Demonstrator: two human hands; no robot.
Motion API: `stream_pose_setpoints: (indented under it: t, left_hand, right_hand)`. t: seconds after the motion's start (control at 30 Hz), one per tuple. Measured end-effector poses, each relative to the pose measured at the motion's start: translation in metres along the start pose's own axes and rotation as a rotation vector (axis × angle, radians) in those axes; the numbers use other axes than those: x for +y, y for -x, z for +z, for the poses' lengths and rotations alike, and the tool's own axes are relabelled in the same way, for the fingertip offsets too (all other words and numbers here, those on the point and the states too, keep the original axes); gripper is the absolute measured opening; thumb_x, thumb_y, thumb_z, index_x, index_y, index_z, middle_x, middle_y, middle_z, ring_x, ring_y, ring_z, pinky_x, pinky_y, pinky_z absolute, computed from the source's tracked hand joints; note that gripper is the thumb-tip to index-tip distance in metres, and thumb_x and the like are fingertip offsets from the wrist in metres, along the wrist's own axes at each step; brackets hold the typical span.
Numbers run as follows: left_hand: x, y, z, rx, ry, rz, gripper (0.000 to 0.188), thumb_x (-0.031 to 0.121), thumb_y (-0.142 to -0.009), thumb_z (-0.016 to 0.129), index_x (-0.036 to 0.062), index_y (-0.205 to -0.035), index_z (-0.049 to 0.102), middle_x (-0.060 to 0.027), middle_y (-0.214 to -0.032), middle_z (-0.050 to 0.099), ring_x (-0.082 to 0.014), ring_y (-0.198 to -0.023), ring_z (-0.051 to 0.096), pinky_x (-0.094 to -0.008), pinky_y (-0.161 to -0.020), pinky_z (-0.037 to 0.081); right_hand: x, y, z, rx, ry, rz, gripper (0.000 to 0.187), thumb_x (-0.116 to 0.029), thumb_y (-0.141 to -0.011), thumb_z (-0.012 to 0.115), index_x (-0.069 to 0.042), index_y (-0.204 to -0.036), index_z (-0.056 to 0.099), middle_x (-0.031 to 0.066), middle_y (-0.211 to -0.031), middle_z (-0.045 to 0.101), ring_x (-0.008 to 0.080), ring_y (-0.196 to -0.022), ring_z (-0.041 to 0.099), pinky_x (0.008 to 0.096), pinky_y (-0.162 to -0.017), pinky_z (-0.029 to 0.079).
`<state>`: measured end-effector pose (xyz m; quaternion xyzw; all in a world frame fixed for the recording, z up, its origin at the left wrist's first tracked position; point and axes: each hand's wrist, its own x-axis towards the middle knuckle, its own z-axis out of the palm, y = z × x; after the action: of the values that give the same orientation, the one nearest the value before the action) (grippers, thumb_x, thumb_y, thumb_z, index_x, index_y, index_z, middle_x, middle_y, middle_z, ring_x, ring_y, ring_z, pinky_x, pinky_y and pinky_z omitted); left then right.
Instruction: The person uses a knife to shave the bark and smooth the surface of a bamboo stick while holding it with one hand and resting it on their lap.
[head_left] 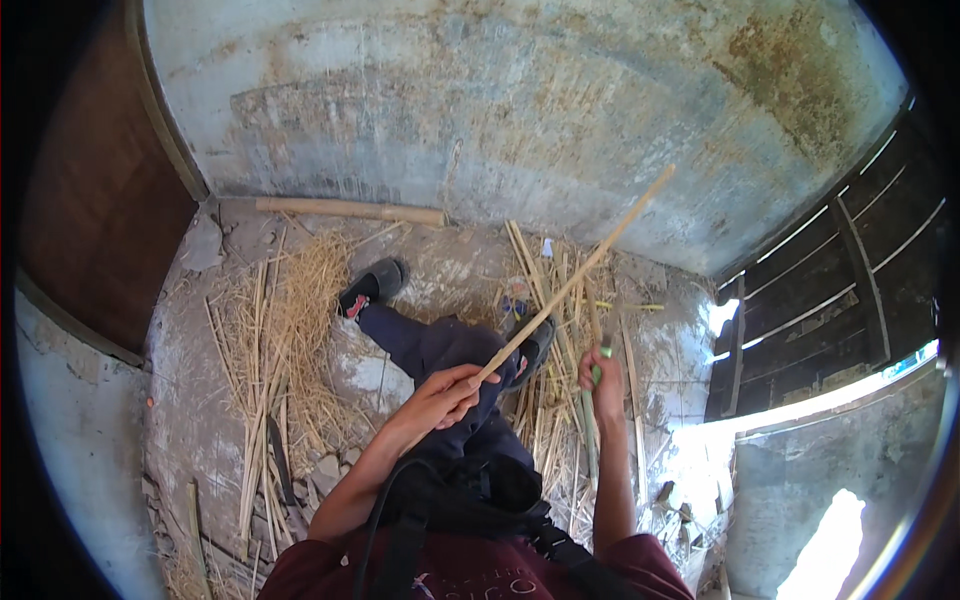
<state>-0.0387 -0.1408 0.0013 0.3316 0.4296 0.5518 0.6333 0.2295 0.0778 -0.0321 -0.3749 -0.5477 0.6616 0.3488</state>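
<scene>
Pinching a long pale bamboo strip [580, 270] between thumb and fingers of the left hand [445, 400], slanting it forward and rightward beyond both hands. Wrapping the right hand [602, 388] around a green-handled tool [606, 352], blurred at its upper end, just right of the strip. Placing dark shoes [388, 277] ahead of the left hand, one partly hidden behind the strip. Working among loose strips [556, 388] beneath and beyond the right hand, and a straw heap [322, 285] forward-left of the left hand.

Glare between right-side planks [795, 365]; edges bowed, dark
</scene>
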Motion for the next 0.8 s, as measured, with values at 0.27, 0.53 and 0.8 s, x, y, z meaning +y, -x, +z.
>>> stream_pose_setpoints:
  t: [0.27, 0.53, 0.8]
  left_hand:
    - [-0.013, -0.025, 0.001, -0.001, -0.077, 0.066, 0.042, 0.028, -0.119, 0.044, 0.0057, -0.151, 0.059, 0.0069, -0.072, 0.041, -0.0014, -0.054, 0.035, -0.0212, -0.048, 0.030]
    - [-0.002, -0.055, 0.011, 0.162, -0.437, 0.313, 0.034, 0.020, -0.110, 0.064, 0.0014, -0.138, 0.071, 0.0069, -0.074, 0.053, -0.0021, -0.065, 0.042, -0.0252, -0.055, 0.034]
    - [-0.017, -0.071, 0.011, 0.234, -0.541, 0.352, 0.029, 0.022, -0.107, 0.068, -0.0016, -0.123, 0.075, -0.0091, -0.065, 0.054, -0.0097, -0.058, 0.044, -0.0331, -0.054, 0.040]
  right_hand:
    - [-0.045, 0.012, 0.075, -0.176, 0.601, -0.294, 0.014, -0.009, -0.103, 0.057, 0.000, -0.101, 0.067, 0.0105, -0.079, 0.067, 0.0204, -0.069, 0.066, 0.0348, -0.064, 0.049]
    - [-0.049, 0.021, 0.095, -0.037, 0.933, -0.412, 0.016, -0.007, -0.095, 0.063, -0.007, -0.108, 0.073, 0.0206, -0.081, 0.074, 0.0441, -0.074, 0.072, 0.0517, -0.067, 0.055]
    - [-0.021, 0.004, 0.081, 0.017, 1.073, -0.547, 0.017, -0.008, -0.093, 0.069, -0.006, -0.110, 0.068, 0.0209, -0.081, 0.071, 0.0455, -0.074, 0.070, 0.0531, -0.065, 0.054]
